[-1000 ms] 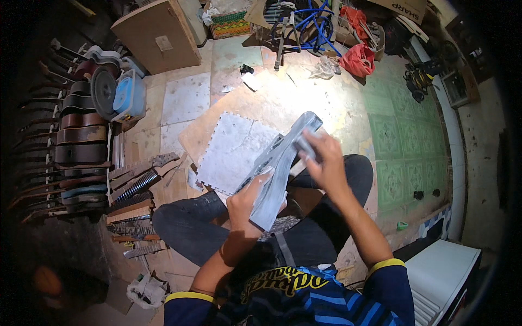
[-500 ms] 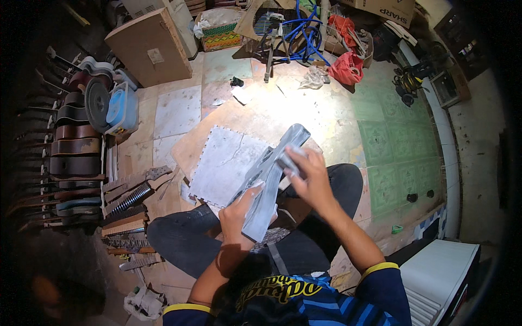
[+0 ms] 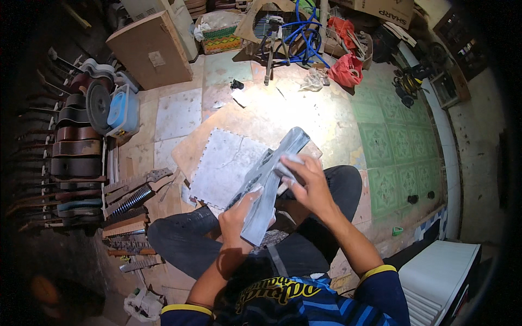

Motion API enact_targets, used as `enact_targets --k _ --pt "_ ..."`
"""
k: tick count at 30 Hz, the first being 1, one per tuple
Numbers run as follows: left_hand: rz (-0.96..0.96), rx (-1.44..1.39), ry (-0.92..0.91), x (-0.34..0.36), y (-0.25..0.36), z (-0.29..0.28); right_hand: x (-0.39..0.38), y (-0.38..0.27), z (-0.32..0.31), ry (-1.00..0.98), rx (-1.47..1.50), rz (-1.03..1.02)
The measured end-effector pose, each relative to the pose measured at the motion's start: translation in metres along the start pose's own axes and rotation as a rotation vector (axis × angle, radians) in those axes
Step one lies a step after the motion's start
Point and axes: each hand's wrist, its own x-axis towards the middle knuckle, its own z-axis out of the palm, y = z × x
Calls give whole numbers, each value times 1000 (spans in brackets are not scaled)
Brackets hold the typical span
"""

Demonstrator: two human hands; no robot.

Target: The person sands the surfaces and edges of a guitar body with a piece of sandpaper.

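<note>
A grey guitar body [image 3: 262,211] coated in pale dust stands tilted on its edge over my lap, its curved side turned up. My left hand [image 3: 235,216] clasps it low on the left side, with whitish dust on the thumb. Against the upper part of that side, my right hand [image 3: 311,185] presses a folded piece of pale grey sandpaper [image 3: 289,167]. The fingers are bent over the sandpaper, so part of it is hidden.
Under the work lie a white foam mat [image 3: 217,163] and a brown board [image 3: 187,149]. Guitars [image 3: 79,133] line the left, beside saws [image 3: 128,201] and a plastic tub [image 3: 125,117]. A blue hose [image 3: 304,35] and red bag [image 3: 346,70] lie at the back; a white cabinet [image 3: 443,266] stands right.
My right hand has slid the sandpaper a little way down the guitar body's side, toward me. My left hand keeps its grip in nearly the same place.
</note>
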Motion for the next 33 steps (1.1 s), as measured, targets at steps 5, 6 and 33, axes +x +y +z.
enact_targets --k 5,6,33 --pt "-38 19 -27 6 3 -6 -6 -7 4 43 -94 -20" --pt "-56 10 -20 5 1 -5 -7 -8 2 -17 49 56" --pt "9 49 5 8 -12 -12 -12 -60 -7 -91 54 50"
